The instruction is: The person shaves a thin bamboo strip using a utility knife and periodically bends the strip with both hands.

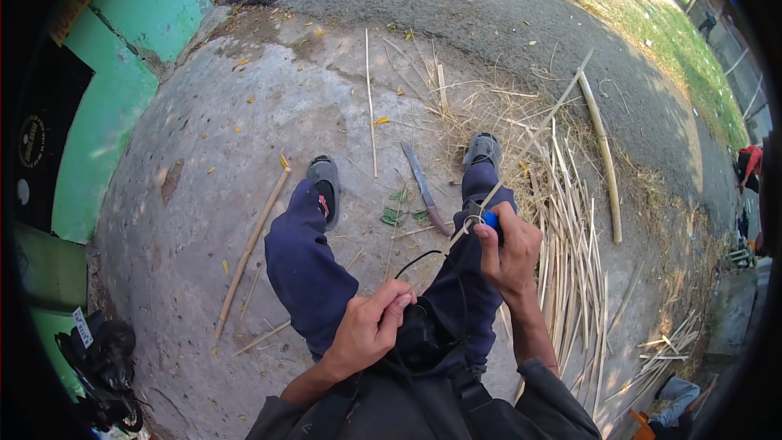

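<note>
My right hand [515,251], over my right knee, is closed around a small blue object [489,219], mostly hidden by the fingers. A long pale bamboo strip [544,122] runs up and right from beside this hand, and its near end curls by the thumb. My left hand [371,327] is closed in a pinch in front of my body. From its fingertips a thin dark strand [422,257] arcs toward the right hand; what the fingers grip is too small to tell. On the ground between my feet lies a long knife [420,181] with a brown handle.
Many split bamboo strips [568,253] lie piled to my right, with shavings [497,110] beyond. A thick pole [601,159] lies past them, a thinner stick [252,253] at left. A motorbike [102,371] stands near the green wall [106,138]. Part of another person [678,399] shows lower right.
</note>
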The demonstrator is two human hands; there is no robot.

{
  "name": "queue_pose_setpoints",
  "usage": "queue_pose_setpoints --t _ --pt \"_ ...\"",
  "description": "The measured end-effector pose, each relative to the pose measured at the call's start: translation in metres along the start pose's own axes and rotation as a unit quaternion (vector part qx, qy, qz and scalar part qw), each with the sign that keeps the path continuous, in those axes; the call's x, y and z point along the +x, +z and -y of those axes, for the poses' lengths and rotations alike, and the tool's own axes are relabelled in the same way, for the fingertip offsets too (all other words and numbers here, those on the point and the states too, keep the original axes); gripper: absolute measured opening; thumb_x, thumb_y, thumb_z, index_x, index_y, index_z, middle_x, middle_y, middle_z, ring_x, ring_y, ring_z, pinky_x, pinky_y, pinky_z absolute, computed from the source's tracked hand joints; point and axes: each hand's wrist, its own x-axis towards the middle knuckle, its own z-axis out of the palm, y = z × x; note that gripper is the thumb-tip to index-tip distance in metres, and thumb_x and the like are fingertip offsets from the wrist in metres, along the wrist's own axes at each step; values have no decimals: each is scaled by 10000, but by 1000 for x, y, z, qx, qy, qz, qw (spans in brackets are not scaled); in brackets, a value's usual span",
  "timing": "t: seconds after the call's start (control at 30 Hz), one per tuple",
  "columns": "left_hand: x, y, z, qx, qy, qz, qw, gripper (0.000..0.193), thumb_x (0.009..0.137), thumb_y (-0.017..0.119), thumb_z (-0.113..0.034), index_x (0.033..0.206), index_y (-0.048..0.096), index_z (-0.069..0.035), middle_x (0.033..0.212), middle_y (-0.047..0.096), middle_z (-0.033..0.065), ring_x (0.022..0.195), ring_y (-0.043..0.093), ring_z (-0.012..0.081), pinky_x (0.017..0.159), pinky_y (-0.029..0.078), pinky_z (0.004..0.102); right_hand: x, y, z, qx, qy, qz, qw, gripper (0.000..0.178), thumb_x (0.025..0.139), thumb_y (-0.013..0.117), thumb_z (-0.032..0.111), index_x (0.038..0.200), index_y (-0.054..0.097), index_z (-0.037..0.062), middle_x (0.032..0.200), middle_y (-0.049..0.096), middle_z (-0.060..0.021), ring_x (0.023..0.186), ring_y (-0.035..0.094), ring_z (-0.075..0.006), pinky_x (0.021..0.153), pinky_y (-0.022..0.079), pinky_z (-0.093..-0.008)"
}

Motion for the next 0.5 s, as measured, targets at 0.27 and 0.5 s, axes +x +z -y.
queue_pose_setpoints --t 0.27,0.5 --pt "-5 -7 2 25 -7 25 999 81 1070 575 -46 1039 645 -20 660 602 65 553 613 156 557 464 296 27 -20 -48 -40 100 -149 983 356 1097 577 307 896 558 13 629 510 -124 503 485 -271 510 346 -392" --pt "-8 -18 15 67 4 -15 998 85 1051 589 -26 1021 668 -9 682 629 82 570 618 139 556 459 294 41 -47 -88 348 209 -268 874 301 1089 624 326 1181 647 40 893 558 15 543 311 -14 500 229 -193"
